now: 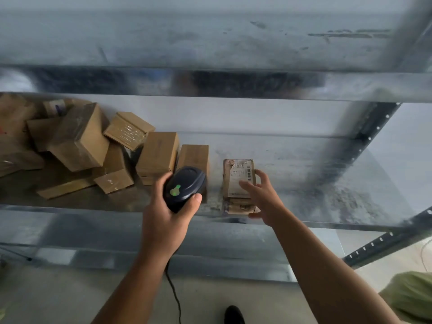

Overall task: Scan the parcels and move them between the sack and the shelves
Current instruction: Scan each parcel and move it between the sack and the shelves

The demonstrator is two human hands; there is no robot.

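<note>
Your left hand [163, 213] curls round a dark handheld scanner [184, 188], thumb against its side, over the front of the metal shelf [304, 164]. Your right hand [264, 197] lies spread on the labelled parcel [236, 181], fingertips touching its top and right edge, thumb at its near end. The parcel lies flat at the shelf's front, with cardboard boxes [79, 139] heaped toward 9 o'clock. A green sack [411, 295] shows at 4 o'clock.
</note>
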